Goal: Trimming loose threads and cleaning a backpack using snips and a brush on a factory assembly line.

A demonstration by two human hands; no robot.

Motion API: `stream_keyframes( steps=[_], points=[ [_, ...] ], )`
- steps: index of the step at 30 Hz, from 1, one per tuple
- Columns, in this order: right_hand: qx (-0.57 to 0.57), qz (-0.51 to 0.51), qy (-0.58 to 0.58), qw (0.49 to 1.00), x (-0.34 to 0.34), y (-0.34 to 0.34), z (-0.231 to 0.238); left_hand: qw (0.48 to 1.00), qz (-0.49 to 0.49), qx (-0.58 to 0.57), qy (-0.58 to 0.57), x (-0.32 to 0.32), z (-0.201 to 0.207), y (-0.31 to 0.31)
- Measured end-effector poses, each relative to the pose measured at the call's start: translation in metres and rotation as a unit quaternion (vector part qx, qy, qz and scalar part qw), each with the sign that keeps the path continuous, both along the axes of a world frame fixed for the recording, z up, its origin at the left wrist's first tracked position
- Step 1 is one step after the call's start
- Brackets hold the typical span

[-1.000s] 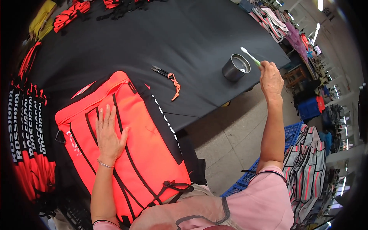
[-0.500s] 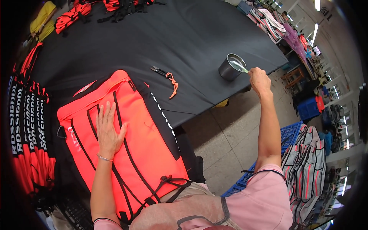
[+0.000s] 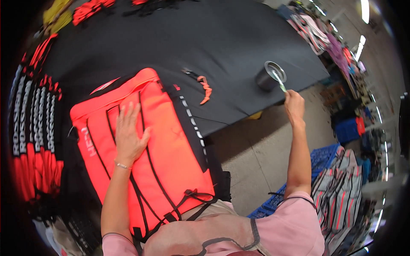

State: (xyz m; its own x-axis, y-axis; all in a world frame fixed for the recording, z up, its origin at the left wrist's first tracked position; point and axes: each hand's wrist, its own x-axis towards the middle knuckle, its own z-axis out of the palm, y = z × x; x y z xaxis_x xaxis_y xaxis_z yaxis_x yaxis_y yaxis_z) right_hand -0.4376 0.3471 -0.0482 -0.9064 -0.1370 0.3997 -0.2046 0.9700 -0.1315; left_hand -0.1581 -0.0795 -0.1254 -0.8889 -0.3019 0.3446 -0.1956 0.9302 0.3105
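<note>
A bright orange-red backpack (image 3: 168,145) with black piping lies on the table's near left side, its lower end against my body. My left hand (image 3: 129,134) rests flat on it, fingers stretched out and holding nothing. At the right, my right hand (image 3: 294,106) is closed round a slim white and pale green toothbrush-like stick (image 3: 279,81). The stick's far end reaches into a dark metal cup (image 3: 264,80) standing near the table edge; its tip is hard to make out. Thread snips (image 3: 188,71) with an orange cord (image 3: 205,90) lie between backpack and cup.
Dark cloth covers the table (image 3: 222,47). Several stacked black and orange straps (image 3: 36,119) line the left side. More orange bags (image 3: 92,9) lie at the far left. Beside my right arm, a blue crate (image 3: 322,155) stands near grey striped pieces (image 3: 339,192).
The view has shifted, moving the table things slightly right in the picture. My right hand still grips the stick, which now stands steeper in the cup. My left hand stays flat on the backpack.
</note>
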Motion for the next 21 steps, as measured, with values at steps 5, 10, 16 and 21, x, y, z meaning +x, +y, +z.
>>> stream_keyframes(
  steps=[5,10,16,21],
  points=[
    [-0.198,0.091,-0.011,0.976,0.026,-0.057,0.020,0.999,0.002,-0.009,-0.032,0.005,0.003,0.018],
    [-0.258,0.375,-0.164,0.875,0.058,-0.196,0.019,0.997,0.013,0.008,-0.080,0.010,0.006,0.021],
    [-0.037,0.554,-0.135,0.820,0.069,-0.316,0.020,0.997,0.017,0.019,-0.073,0.012,0.005,0.023],
    [0.034,0.554,-0.188,0.810,0.064,-0.355,0.016,0.997,0.031,0.039,-0.067,0.019,0.005,0.037]
  ],
)
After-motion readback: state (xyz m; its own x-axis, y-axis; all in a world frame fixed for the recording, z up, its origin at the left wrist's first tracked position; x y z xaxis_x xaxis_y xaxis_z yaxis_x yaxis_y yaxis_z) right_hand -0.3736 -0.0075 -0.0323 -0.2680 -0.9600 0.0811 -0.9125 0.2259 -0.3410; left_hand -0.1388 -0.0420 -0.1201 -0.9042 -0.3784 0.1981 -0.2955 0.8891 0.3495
